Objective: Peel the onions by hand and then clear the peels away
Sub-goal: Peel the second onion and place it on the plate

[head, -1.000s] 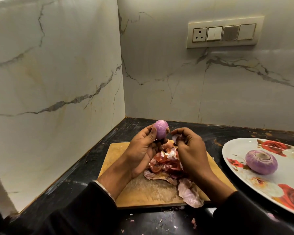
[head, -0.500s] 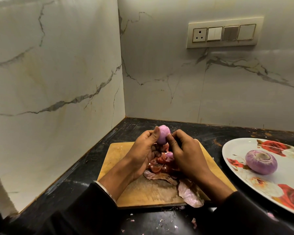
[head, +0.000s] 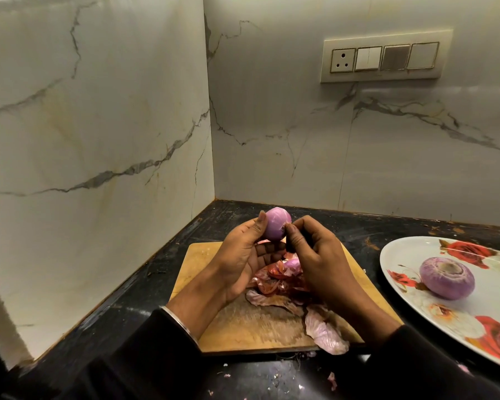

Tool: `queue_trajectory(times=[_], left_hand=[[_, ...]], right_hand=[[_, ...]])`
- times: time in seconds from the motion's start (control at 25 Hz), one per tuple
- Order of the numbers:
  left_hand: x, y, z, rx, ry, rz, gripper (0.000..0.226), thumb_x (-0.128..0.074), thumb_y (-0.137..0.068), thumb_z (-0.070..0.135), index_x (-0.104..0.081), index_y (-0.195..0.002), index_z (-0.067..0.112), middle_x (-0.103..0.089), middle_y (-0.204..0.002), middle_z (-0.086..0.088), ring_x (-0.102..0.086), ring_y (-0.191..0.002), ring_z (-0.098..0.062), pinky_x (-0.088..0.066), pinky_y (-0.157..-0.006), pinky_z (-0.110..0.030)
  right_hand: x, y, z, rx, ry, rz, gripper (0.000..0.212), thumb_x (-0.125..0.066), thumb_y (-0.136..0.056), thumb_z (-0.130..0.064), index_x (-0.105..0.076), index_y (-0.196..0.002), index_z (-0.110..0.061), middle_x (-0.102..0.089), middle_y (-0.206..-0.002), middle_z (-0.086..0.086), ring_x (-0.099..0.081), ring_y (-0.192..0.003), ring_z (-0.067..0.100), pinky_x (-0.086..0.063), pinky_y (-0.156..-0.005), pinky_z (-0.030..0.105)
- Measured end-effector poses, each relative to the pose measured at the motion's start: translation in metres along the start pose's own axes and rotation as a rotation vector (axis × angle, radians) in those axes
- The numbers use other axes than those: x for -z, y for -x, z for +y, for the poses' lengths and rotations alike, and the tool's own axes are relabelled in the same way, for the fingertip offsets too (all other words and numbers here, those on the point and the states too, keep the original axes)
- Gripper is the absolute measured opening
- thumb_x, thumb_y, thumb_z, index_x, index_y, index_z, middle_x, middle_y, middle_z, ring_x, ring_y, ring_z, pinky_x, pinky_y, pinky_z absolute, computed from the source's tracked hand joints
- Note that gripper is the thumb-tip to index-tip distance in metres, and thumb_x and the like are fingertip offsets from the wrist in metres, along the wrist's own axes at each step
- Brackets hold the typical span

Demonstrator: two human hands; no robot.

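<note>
walls: 2 veined marble slabs (head: 98, 125) joined at a corner | back wall: switch panel (head: 384, 57) mounted, 1 socket | counter: black stone (head: 133, 287) | light: dim, warm

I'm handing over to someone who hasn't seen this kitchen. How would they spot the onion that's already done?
Find the black counter in the marble corner, then the big white plate with red roses at its right edge. The finished onion lies alone on that plate, purple, with its pale cut end up. The other onion is held above the cutting board by the left hand.
</note>
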State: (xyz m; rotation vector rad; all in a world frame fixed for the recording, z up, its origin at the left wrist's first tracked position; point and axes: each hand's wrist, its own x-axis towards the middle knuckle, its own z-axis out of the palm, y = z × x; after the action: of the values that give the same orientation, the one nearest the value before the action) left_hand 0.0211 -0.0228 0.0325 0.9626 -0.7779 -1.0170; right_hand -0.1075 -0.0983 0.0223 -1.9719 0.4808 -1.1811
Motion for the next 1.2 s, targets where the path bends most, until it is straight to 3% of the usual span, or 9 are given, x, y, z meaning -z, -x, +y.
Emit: queue_trajectory(times=[0.12, 0.28, 0.44, 0.56, 0.72, 0.88, 1.04, 1.2], left_hand=[[0.001, 0.0, 0.002, -0.005, 0.043, -0.006, 0.037, -0.044, -0.102, 0.034, -0.064, -0.114, 0.004, -0.067, -0.1, -0.017, -0.065, -0.079, -0.02, -0.059, -0.071, -0.028], [0.0, 0.001, 0.002, 0.011, 0.15, 0.008, 0.039, -0.04, -0.104, 0.032, -0.059, -0.118, 0.0, -0.066, -0.098, -0.019, -0.065, -0.078, -0.02, -0.059, -0.068, -0.028], [0.001, -0.001, 0.002, -0.042, 0.152, -0.001, 0.031, -0.048, -0.1, 0.021, -0.061, -0.123, 0.004, -0.066, -0.109, -0.02, -0.066, -0.087, -0.022, -0.059, -0.072, -0.029], [0.002, -0.003, 0.002, -0.079, 0.127, 0.003, 0.038, -0.057, -0.093, 0.008, -0.056, -0.132, 0.005, -0.07, -0.115, -0.015, -0.07, -0.091, -0.019, -0.06, -0.075, -0.027], [0.003, -0.005, 0.0, -0.125, 0.105, 0.023, 0.047, -0.064, -0.083, -0.002, -0.057, -0.129, 0.008, -0.077, -0.094, -0.001, -0.073, -0.088, -0.016, -0.06, -0.073, -0.026], [0.004, -0.007, -0.001, -0.156, 0.057, 0.064, 0.047, -0.065, -0.082, -0.004, -0.057, -0.127, 0.008, -0.075, -0.102, -0.003, -0.073, -0.093, -0.013, -0.06, -0.077, -0.026], [0.006, -0.009, -0.002, -0.173, 0.062, 0.078, 0.049, -0.069, -0.074, -0.001, -0.061, -0.121, 0.008, -0.073, -0.106, -0.006, -0.072, -0.095, -0.013, -0.06, -0.079, -0.027], [0.007, -0.011, -0.004, -0.175, 0.035, 0.08, 0.046, -0.069, -0.076, -0.001, -0.063, -0.12, 0.009, -0.071, -0.111, -0.007, -0.072, -0.099, -0.015, -0.06, -0.079, -0.026]], right_hand=[[-0.002, 0.0, -0.002, -0.106, -0.181, -0.051, 0.022, -0.049, -0.102, -0.02, -0.063, -0.091, -0.007, -0.062, -0.077, 0.003, -0.058, -0.072, 0.011, -0.053, -0.067, 0.025], [0.001, -0.004, -0.004, -0.264, -0.565, -0.002, 0.028, -0.044, -0.103, -0.016, -0.059, -0.082, -0.006, -0.061, -0.072, 0.006, -0.06, -0.07, 0.016, -0.055, -0.071, 0.031], [0.003, -0.002, 0.0, -0.146, -0.025, 0.024, 0.023, -0.049, -0.102, -0.017, -0.057, -0.082, -0.01, -0.057, -0.066, -0.001, -0.05, -0.055, 0.002, -0.043, -0.055, 0.02], [0.005, -0.003, 0.004, -0.077, 0.192, 0.044, 0.008, -0.062, -0.095, -0.011, -0.064, -0.091, -0.017, -0.065, -0.076, -0.006, -0.059, -0.063, 0.001, -0.045, -0.057, 0.012], [0.009, -0.002, 0.002, -0.105, 0.158, -0.007, 0.019, -0.072, -0.086, -0.005, -0.068, -0.098, -0.019, -0.07, -0.087, -0.007, -0.069, -0.079, 0.002, -0.054, -0.065, 0.015], [0.012, -0.002, -0.002, -0.096, 0.123, 0.027, 0.029, -0.067, -0.088, 0.0, -0.065, -0.108, -0.02, -0.068, -0.087, -0.002, -0.068, -0.068, 0.01, -0.054, -0.061, 0.021], [0.01, -0.001, -0.002, -0.135, 0.127, 0.013, 0.036, -0.06, -0.088, 0.004, -0.061, -0.113, -0.021, -0.066, -0.09, -0.004, -0.066, -0.086, 0.01, -0.051, -0.065, 0.018], [0.013, -0.001, 0.001, -0.139, 0.141, 0.103, 0.057, -0.065, -0.082, 0.007, -0.052, -0.128, -0.025, -0.072, -0.086, -0.007, -0.068, -0.084, 0.006, -0.055, -0.073, 0.033]])
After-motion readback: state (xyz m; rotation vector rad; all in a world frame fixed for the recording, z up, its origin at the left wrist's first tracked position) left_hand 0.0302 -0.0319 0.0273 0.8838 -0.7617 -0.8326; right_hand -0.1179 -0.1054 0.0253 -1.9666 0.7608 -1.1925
